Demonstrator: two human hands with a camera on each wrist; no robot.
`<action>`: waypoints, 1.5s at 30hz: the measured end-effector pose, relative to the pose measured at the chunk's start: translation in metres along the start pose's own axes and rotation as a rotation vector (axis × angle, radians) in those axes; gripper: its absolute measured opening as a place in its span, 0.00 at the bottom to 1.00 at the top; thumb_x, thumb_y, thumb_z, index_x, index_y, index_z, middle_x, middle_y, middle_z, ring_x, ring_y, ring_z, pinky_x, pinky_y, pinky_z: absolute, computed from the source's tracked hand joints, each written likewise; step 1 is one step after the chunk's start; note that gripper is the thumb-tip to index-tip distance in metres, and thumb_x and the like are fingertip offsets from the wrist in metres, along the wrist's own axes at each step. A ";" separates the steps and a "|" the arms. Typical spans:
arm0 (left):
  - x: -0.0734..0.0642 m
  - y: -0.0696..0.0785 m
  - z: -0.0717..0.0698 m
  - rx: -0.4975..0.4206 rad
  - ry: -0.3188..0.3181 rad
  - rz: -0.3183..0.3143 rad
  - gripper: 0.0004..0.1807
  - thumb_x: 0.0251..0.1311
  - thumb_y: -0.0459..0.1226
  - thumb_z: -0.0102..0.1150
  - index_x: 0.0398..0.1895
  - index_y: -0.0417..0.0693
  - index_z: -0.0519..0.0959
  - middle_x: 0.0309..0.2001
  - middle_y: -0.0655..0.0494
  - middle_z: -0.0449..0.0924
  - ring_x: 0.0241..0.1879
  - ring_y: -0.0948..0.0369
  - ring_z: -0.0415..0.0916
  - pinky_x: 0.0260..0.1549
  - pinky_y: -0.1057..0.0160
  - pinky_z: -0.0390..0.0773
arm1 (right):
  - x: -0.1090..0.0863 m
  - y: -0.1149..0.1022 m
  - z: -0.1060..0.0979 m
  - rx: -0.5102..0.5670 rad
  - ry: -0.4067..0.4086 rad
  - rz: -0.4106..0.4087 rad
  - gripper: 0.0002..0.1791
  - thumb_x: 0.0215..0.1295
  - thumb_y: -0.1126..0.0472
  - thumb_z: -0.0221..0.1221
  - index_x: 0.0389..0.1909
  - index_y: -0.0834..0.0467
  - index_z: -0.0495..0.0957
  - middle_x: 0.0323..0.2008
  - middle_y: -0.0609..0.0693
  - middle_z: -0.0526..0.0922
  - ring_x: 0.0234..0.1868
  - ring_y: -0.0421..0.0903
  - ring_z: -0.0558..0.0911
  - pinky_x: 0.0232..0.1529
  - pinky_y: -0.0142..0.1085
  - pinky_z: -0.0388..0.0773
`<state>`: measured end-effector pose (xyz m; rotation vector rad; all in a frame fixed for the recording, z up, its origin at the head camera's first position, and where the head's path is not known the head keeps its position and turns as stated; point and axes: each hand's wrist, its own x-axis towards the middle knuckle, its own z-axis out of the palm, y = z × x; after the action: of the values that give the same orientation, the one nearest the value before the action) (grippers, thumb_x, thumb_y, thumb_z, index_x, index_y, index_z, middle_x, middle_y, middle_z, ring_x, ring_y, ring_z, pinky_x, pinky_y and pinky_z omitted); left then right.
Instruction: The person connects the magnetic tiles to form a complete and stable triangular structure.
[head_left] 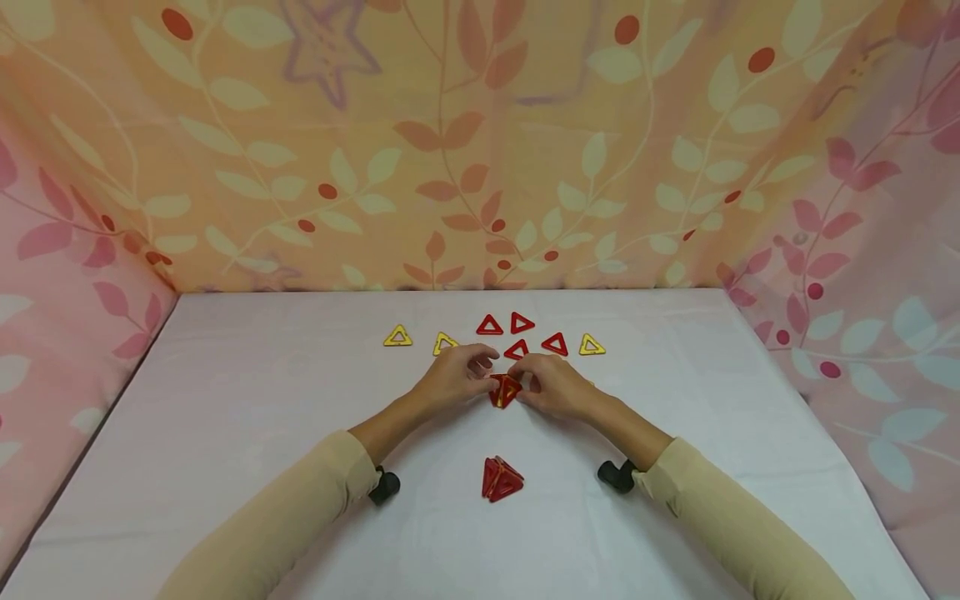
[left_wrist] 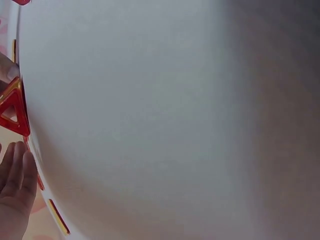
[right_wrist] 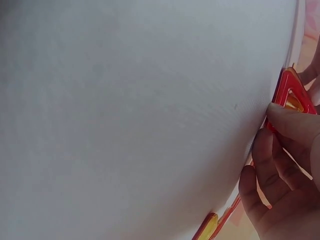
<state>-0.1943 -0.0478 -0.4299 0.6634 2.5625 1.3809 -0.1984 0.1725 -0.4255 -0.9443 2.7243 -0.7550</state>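
A small folded piece of red and yellow triangular magnetic tiles (head_left: 505,390) stands between the two hands in the head view. My right hand (head_left: 555,385) pinches its right side; the right wrist view shows the thumb along the edge of a red triangle tile (right_wrist: 295,92). My left hand (head_left: 457,372) touches the left side with its thumb, its other fingers stretched loosely above and apart from the tiles. In the left wrist view the left fingers (left_wrist: 19,172) are extended below a red tile (left_wrist: 20,112). Nearer the body sits a red tile pyramid (head_left: 501,479).
Beyond the hands several loose triangle tiles lie flat: red ones (head_left: 490,326) in the middle, a yellow tile (head_left: 398,337) on the left and a yellow tile (head_left: 592,345) on the right. A white cloth (head_left: 262,375) covers the table; patterned curtains (head_left: 480,167) enclose it.
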 end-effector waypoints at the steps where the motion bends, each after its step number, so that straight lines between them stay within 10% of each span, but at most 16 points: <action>1: 0.000 0.000 0.000 0.004 -0.007 -0.003 0.21 0.59 0.32 0.70 0.56 0.40 0.79 0.44 0.50 0.83 0.43 0.57 0.80 0.44 0.63 0.81 | 0.000 0.000 0.000 -0.004 0.000 -0.002 0.17 0.59 0.65 0.70 0.49 0.60 0.82 0.41 0.48 0.84 0.32 0.40 0.76 0.33 0.30 0.76; 45: -0.051 0.003 -0.006 0.075 -0.179 0.058 0.18 0.59 0.36 0.70 0.52 0.47 0.82 0.46 0.59 0.83 0.44 0.61 0.78 0.47 0.62 0.79 | -0.020 -0.034 0.012 -0.009 -0.109 -0.101 0.17 0.59 0.62 0.70 0.50 0.57 0.83 0.36 0.42 0.80 0.34 0.40 0.75 0.35 0.31 0.75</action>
<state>-0.1502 -0.0738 -0.4276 0.8401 2.4812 1.1872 -0.1609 0.1573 -0.4188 -1.0981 2.6052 -0.6874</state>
